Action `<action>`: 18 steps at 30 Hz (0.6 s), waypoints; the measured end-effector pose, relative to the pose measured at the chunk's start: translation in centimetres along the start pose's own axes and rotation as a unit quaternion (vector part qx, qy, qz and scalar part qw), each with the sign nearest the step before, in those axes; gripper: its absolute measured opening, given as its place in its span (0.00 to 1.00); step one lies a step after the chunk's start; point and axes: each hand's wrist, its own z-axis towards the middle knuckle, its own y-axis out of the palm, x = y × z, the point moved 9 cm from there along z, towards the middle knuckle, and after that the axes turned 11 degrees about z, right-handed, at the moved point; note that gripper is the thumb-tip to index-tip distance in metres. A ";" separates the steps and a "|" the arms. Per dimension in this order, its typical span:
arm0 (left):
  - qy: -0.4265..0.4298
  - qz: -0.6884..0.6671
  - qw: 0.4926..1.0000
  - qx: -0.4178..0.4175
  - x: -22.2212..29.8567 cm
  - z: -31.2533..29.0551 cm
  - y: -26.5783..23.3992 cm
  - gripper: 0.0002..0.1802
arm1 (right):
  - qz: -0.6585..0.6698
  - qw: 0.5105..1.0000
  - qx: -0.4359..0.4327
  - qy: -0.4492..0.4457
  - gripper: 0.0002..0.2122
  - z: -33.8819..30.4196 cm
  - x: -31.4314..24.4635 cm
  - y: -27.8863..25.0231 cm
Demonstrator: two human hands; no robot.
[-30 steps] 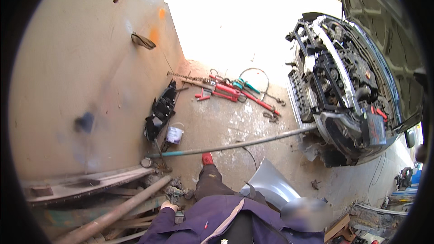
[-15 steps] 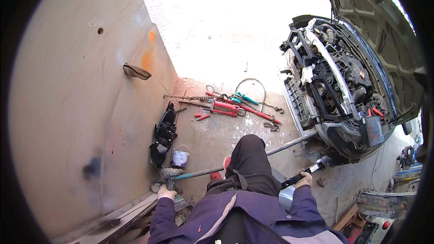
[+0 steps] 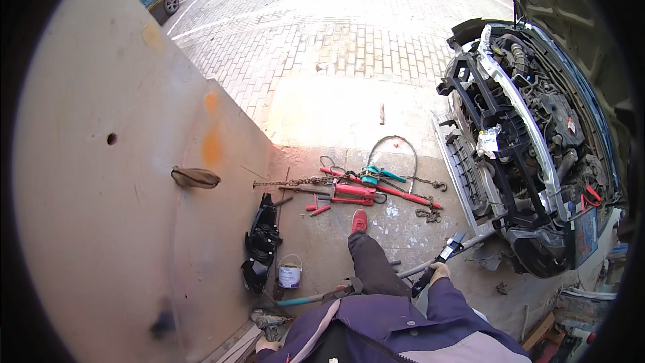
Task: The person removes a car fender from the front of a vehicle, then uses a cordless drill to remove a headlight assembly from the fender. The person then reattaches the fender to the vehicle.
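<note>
At the lower left, my left hand (image 3: 267, 345) is closed at a grey pistol-shaped power tool (image 3: 270, 323); my sleeve hides part of the grip. On the other side, my right hand (image 3: 440, 271) is wrapped round a long, narrow black part (image 3: 421, 283) with a white label on its far end. That part crosses above a grey and teal pole (image 3: 300, 301), which runs across the floor toward the car's front. My leg stretches forward, with a red shoe (image 3: 359, 221) on the concrete.
A red hydraulic puller (image 3: 353, 192), chains and a teal chain hoist (image 3: 371, 175) lie ahead. Beside the beige wall (image 3: 101, 195) are a black car part (image 3: 261, 249) and a white paint can (image 3: 289, 276). A car with an exposed engine (image 3: 554, 117) stands right, its hood raised.
One leg has stepped forward, and the view has tilted up to show more paving and a parked car. Both hands sit lower in the picture, still with the tool and the black part.
</note>
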 end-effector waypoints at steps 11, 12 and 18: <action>0.053 -0.050 0.974 0.212 22.3 1.7 -32.9 0.38 | -0.157 0.980 -0.104 -0.068 0.12 0.2 -15.2 26.1; 0.042 -0.056 0.972 0.223 24.1 2.2 -35.5 0.38 | -0.151 0.979 -0.107 -0.083 0.10 0.6 -16.2 27.0; 0.101 -0.135 0.939 0.301 34.0 4.8 -46.8 0.33 | -0.120 0.992 0.009 -0.029 0.11 2.0 -17.6 25.4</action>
